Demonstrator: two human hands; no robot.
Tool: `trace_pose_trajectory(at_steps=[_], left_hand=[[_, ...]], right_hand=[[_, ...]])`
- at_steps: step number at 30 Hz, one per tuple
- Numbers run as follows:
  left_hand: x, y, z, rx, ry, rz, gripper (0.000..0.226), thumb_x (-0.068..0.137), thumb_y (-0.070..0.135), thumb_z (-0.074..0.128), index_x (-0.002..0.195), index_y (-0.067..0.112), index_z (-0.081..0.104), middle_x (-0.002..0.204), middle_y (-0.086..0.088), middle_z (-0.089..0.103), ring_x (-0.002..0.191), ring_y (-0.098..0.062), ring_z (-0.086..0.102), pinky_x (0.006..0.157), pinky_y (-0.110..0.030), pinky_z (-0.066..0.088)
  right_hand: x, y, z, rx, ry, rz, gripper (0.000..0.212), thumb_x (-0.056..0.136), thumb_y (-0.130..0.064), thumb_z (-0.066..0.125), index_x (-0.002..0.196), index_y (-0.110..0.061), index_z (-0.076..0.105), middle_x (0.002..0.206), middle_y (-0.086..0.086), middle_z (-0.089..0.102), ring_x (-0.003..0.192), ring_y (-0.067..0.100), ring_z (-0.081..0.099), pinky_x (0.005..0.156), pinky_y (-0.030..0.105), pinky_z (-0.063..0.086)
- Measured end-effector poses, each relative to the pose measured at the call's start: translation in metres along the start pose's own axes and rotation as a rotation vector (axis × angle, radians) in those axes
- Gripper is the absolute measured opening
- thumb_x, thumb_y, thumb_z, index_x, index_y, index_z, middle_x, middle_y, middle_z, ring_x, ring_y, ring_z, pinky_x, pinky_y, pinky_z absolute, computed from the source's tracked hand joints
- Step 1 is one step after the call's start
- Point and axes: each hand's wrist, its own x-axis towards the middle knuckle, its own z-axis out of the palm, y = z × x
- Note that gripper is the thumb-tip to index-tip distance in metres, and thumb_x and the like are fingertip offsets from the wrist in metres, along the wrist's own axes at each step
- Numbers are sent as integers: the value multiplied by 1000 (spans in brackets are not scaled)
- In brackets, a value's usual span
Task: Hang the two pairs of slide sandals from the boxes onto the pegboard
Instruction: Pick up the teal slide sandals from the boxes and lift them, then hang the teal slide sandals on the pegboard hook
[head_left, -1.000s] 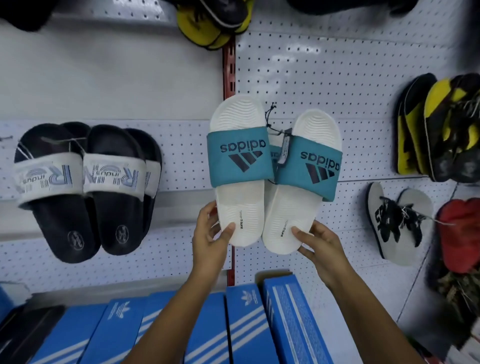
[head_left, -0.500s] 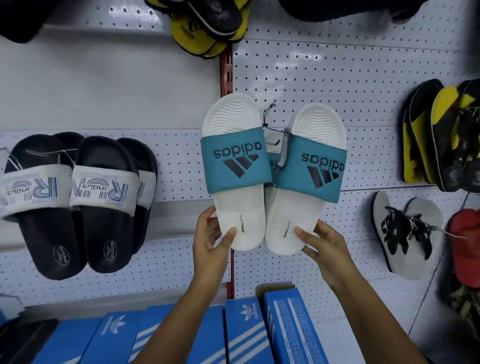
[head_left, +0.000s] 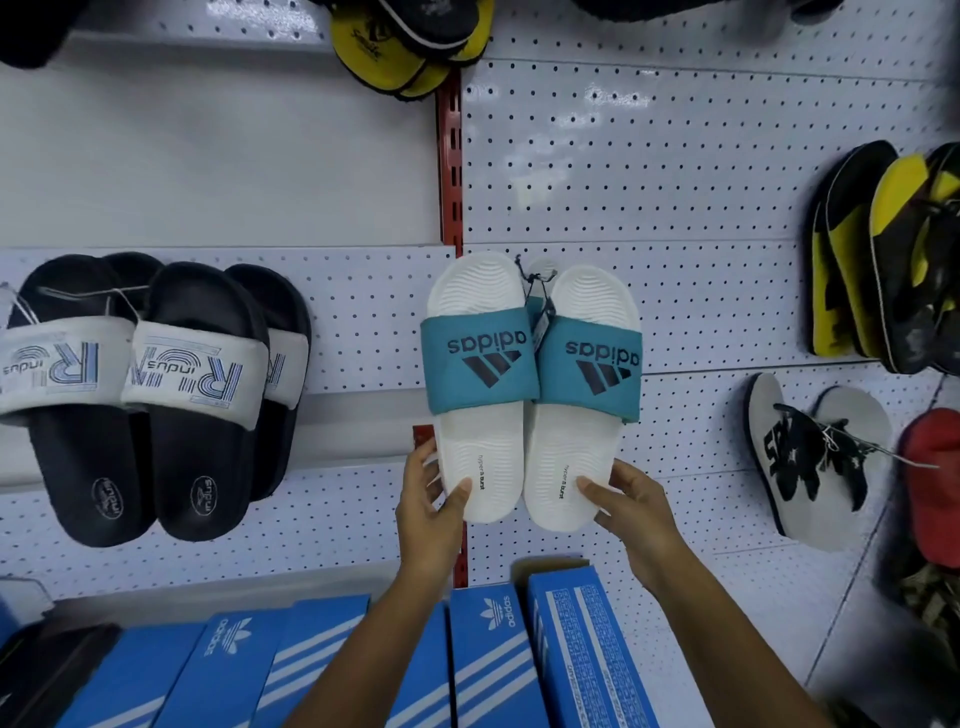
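Two white slide sandals with teal adidas straps hang toe-up against the white pegboard (head_left: 675, 171), side by side with tags between them. My left hand (head_left: 428, 506) grips the heel of the left sandal (head_left: 480, 384), thumb on its footbed. The heel of the right sandal (head_left: 582, 395) sits in my right hand (head_left: 631, 512), thumb on the footbed too. Blue adidas boxes (head_left: 488, 660) stand in a row below my arms. Whether a peg carries the pair is hidden behind the sandals.
Black slides with white Indus straps (head_left: 192, 395) hang at the left. Yellow-and-black sandals (head_left: 878, 254) and grey flip-flops (head_left: 810, 462) hang at the right, more yellow ones (head_left: 395, 47) above. A red upright rail (head_left: 449, 156) splits the panels.
The pair has dropped lower on the pegboard and shifted slightly right, and the two sandals now sit straighter and closer together. Both hands kept their hold on the heels.
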Motion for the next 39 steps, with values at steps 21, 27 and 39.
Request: trace_pose_trajectory(at_steps=[21, 27, 39], left_hand=[[39, 8, 11, 1245, -88, 688, 63, 98, 45, 31, 152, 22, 10, 160, -1, 4, 147, -15, -3, 117, -39, 6], [28, 32, -7, 1199, -39, 729, 58, 98, 40, 33, 150, 18, 19, 159, -6, 19, 147, -21, 14, 118, -41, 23], [26, 101, -208, 1231, 487, 594, 54, 98, 33, 38, 146, 11, 33, 155, -18, 26, 144, -31, 23, 114, -48, 30]], right_hand=[[33, -12, 36, -1173, 159, -786, 61, 97, -44, 33, 152, -32, 10, 163, 0, 0, 149, 21, -8, 115, 53, 25], [12, -24, 61, -1139, 213, -892, 58, 97, -39, 33, 151, -21, 22, 161, 5, 10, 149, 23, -2, 119, 50, 13], [-56, -22, 265, -1031, -265, -1234, 53, 99, -37, 38, 148, -16, 33, 158, 7, 26, 147, 23, 18, 118, 37, 23]])
